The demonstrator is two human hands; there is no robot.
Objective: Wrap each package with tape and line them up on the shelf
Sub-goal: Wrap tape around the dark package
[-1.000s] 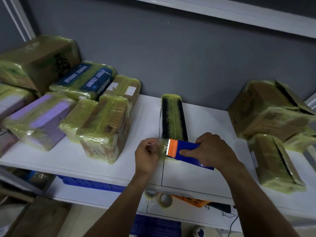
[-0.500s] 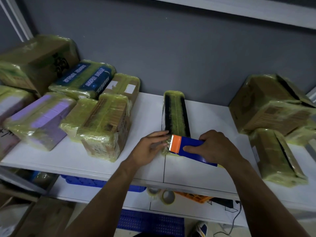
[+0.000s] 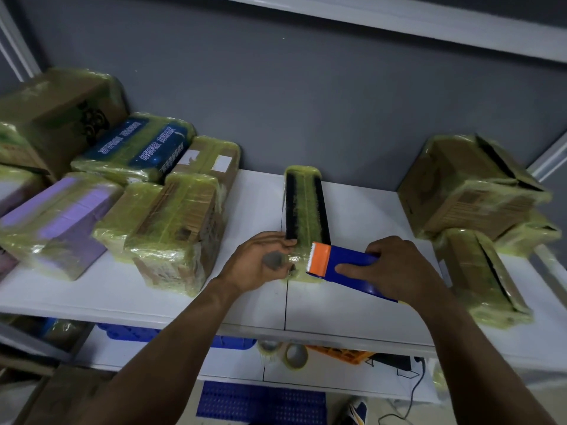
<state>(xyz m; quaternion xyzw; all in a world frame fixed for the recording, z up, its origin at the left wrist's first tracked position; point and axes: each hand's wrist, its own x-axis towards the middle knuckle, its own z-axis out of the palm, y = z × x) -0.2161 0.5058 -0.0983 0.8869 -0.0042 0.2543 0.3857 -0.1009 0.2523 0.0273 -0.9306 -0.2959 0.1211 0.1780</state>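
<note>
- I see the left hand (image 3: 260, 265) at the near left corner of the long narrow package (image 3: 306, 207). Its fingers lie close together and almost straight, with the tips pressing on the package's left edge. The thumb is blurred, so I cannot tell if it pinches anything.
- The right hand (image 3: 395, 268) grips the blue tape dispenser (image 3: 340, 265). Its fingers are curled round the body and the index finger is stretched along the blue side. The orange toothed end points toward the left hand and sits just over the near end of the package.
- This package lies in the middle of the white shelf (image 3: 260, 305), lengthwise, with its far end near the grey wall. Yellowish tape covers its top centre and both ends, while a black strip shows on each side. I judge that its wrapping is far along but not closed.
- On the left, the wrapped packages (image 3: 171, 228) already stand side by side, touching, in about two rows. This part looks done to me.
- On the right, the wrapped boxes (image 3: 466, 185) carry tape too, but they lean and lie partly on each other. I think they are wrapped but not lined up.
- What is left, in my judgement: cut the tape, smooth the loose end, move this package beside the left group, then arrange the right ones.
- Spare tape rolls (image 3: 296, 355) lie on the lower level.
</note>
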